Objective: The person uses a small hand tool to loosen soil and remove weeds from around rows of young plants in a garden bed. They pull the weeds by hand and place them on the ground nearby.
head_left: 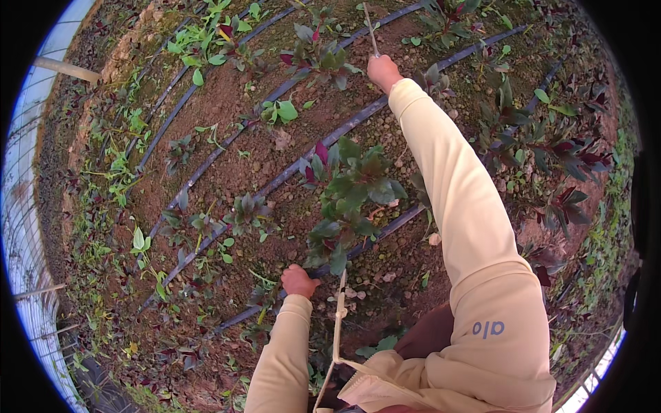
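Observation:
My right hand, at the end of an outstretched cream sleeve, is closed around a thin tool with a narrow shaft; its far end runs up to the top of the view. Low and left of centre, my left hand is close to the soil beside a black drip line and small weeds; its fingers are partly hidden, so I cannot tell whether it holds anything. Between my arms stands a leafy green plant with dark red leaves. A cream drawstring hangs from my jacket.
Several drip lines cross the brown soil at a slant. Dark-leaved plants grow on the right, more plants at the top, and green weeds at upper left. A pole and pale sheeting edge the left side.

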{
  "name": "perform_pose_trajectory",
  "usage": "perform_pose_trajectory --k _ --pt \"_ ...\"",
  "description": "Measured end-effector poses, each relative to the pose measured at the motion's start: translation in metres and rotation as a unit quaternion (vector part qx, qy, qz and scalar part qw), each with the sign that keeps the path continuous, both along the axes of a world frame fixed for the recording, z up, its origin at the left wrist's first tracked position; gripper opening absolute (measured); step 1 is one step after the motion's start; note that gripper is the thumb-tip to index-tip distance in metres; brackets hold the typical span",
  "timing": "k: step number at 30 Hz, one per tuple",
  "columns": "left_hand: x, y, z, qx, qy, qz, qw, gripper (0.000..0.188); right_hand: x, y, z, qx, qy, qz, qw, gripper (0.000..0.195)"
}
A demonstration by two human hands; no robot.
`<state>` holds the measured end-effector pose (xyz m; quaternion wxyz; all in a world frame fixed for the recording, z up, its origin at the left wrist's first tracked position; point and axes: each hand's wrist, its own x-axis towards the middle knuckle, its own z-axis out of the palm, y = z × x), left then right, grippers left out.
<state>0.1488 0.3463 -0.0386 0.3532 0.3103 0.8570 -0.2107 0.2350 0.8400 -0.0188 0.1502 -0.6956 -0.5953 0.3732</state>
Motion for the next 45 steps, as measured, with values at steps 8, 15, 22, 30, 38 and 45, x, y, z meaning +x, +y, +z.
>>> perform_pose_trajectory --k 8,15,22,30,38,45 --pt "-0.001 0.008 0.006 -0.011 -0.001 0.025 1.000 0.072 0.030 -0.046 0.014 0.046 -0.002 0.001 0.999 0.042" --pt "-0.002 0.005 0.006 0.038 0.001 -0.004 0.999 0.067 0.050 -0.026 0.006 -0.182 0.567 -0.092 0.798 0.036" --pt "-0.006 0.002 0.010 0.017 -0.004 0.018 1.000 0.065 0.011 -0.047 0.036 -0.009 0.332 0.057 0.942 0.030" --pt "-0.004 0.006 0.012 0.019 -0.020 0.019 0.999 0.063 0.063 -0.166 0.112 -0.009 0.415 0.028 0.909 0.023" --pt "-0.003 0.015 0.023 -0.001 -0.029 0.028 0.999 0.063 0.176 -0.265 0.141 -0.131 0.460 -0.156 0.864 0.020" --pt "-0.003 0.014 0.021 0.007 -0.023 0.036 0.999 0.067 0.184 -0.217 0.080 -0.093 0.376 -0.205 0.899 0.023"
